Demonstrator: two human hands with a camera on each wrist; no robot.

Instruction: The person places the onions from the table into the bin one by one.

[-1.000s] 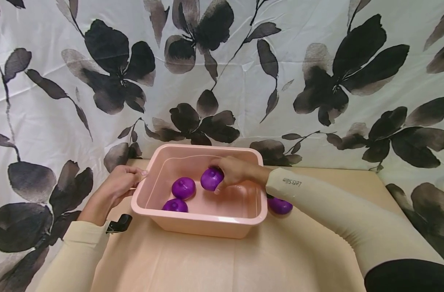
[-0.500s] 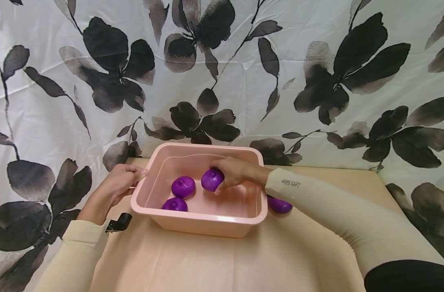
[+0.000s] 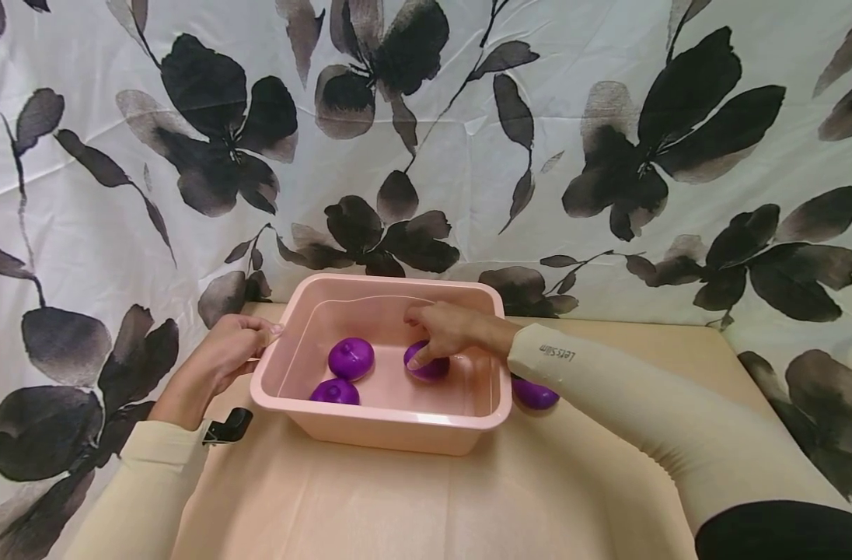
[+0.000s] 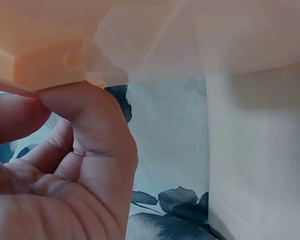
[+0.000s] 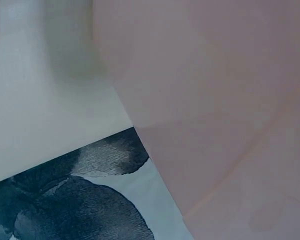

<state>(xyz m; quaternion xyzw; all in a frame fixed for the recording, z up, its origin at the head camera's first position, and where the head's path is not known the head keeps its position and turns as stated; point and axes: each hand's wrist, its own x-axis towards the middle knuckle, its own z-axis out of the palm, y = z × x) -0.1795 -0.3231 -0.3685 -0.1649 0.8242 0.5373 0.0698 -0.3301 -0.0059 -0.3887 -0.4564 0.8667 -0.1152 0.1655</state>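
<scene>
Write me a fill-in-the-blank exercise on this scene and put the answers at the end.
1. The pink tub contains purple objects numbering ____.
2. Counting the purple object outside it, the head view's total is ____.
3. The tub is pinched at its rim by the ____ grip.
4. The backdrop is printed with dark-petalled ____.

Missing words: three; four; left; flowers.

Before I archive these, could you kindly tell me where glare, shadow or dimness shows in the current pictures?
Head: glare on the tub along its front rim, soft shadow on the table to its right; left wrist: bluish cast, but creases on the left hand look crisp; right wrist: dim, the tub low in contrast.
</scene>
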